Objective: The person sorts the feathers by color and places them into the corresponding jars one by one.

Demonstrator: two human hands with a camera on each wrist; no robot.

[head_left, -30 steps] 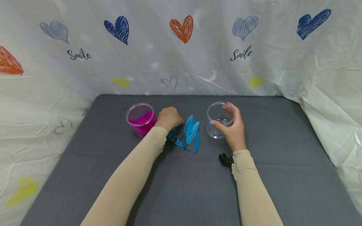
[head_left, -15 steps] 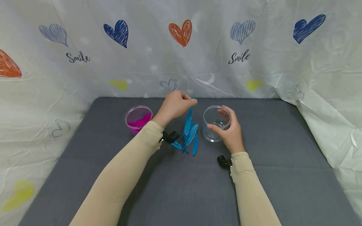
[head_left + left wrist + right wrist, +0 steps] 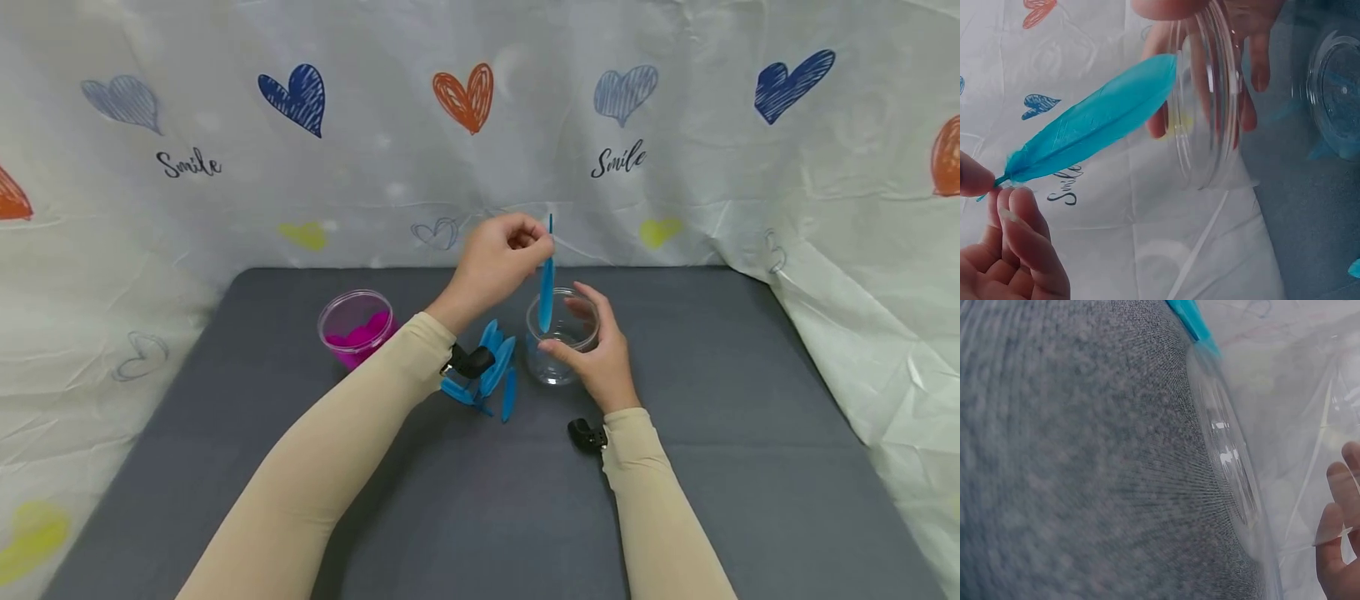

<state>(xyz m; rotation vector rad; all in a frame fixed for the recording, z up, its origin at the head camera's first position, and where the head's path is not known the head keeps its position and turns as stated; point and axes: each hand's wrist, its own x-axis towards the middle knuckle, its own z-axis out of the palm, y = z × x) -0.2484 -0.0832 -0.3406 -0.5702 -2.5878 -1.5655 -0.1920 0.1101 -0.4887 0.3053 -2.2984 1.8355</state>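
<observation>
My left hand (image 3: 502, 260) pinches a blue feather (image 3: 547, 302) by its quill between thumb and fingers. The feather hangs vane down, and in the left wrist view its tip reaches the rim of the clear plastic jar (image 3: 555, 373). That jar stands on the table, with my right hand (image 3: 603, 362) gripping its right side, thumb in front and fingers behind. Through the wall no contents show. Left of the jar lies a loose pile of blue feathers (image 3: 498, 373), partly hidden by the left wrist's black camera (image 3: 471, 362).
A second clear jar (image 3: 322, 327) holding bright pink pieces (image 3: 363, 332) stands left of the feathers, near the left forearm. Grey cloth covers the table (image 3: 480, 517). Behind it hangs a white curtain (image 3: 390, 175) printed with hearts.
My left hand lifted a blue feather from beside the pile and carried it up and right to the clear jar's mouth. The right hand keeps its hold on the jar.
</observation>
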